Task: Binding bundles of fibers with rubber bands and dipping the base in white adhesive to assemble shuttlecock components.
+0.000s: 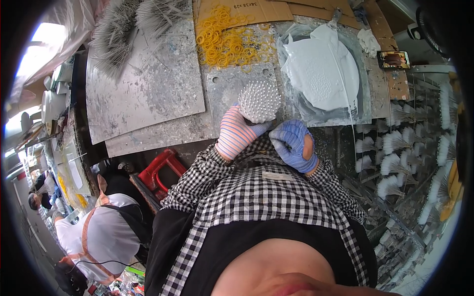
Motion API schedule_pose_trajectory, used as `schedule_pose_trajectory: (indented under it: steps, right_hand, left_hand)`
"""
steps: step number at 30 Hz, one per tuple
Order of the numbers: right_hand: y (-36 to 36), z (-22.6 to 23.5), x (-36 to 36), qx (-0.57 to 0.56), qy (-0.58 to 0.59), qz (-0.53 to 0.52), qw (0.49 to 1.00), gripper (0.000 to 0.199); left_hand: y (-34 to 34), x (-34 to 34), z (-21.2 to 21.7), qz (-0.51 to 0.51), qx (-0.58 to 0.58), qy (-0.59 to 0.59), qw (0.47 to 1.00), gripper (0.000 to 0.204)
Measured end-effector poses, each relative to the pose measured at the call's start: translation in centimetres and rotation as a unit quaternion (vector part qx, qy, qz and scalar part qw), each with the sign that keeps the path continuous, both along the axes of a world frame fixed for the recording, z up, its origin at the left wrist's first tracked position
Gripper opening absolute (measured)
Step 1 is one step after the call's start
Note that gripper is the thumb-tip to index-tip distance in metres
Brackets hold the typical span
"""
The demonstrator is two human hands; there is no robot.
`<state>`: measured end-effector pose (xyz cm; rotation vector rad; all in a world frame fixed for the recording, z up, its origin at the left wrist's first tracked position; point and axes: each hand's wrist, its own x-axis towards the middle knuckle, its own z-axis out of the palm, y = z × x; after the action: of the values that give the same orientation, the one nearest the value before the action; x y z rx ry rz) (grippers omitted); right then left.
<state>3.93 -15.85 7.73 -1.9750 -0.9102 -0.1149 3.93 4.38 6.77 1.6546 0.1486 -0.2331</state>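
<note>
My left hand, in an orange-and-blue striped glove, is closed around the side of a round bundle whose domed top is studded with many small white tips. Its lower part is hidden from me. A grey metal plate lies beneath and behind it on the bench. Just right of the bundle, my right hand wears a blue striped glove with skin showing through an opening. Its fingers are curled together; whether anything is in them is hidden. Yellow rubber bands lie in a loose pile beyond the plate.
A slab smeared with thick white paste is at the right, a phone beyond it. Thin grey wire-like bundles lie far left. Racks of white-tipped bundles fill the right side. A red stool and another person are left.
</note>
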Motion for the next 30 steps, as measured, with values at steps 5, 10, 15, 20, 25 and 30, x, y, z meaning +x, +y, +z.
schedule_pose_trajectory:
  steps: [5, 10, 15, 20, 25, 30]
  right_hand:
    - [-0.1, 0.2, 0.2, 0.010, 0.000, 0.005, 1.000, 0.016]
    - [-1.5, 0.1, 0.1, 0.016, 0.035, -0.037, 0.999, 0.013]
    - [-3.5, 0.2, 0.3, 0.071, 0.091, -0.107, 0.987, 0.010]
    - [-3.7, 4.0, 3.8, 0.190, 0.160, -0.164, 0.955, 0.014]
    - [-2.3, 7.0, 9.8, 0.074, 0.273, -0.095, 0.955, 0.035]
    - [0.7, 6.0, 12.9, -0.057, 0.369, 0.036, 0.927, 0.051]
  left_hand:
    - [0.3, -0.8, -1.6, 0.063, -0.093, -0.062, 0.992, 0.068]
    - [3.3, 0.3, 3.6, 0.056, 0.201, -0.256, 0.944, 0.074]
    - [4.7, 2.1, 5.3, 0.136, 0.067, -0.178, 0.972, 0.067]
    - [4.8, 4.1, 4.4, 0.134, -0.353, 0.056, 0.924, 0.057]
    - [2.8, 4.5, 1.2, 0.115, -0.494, 0.219, 0.833, 0.068]
    - [1.8, 4.4, 1.4, 0.097, -0.516, 0.292, 0.799, 0.062]
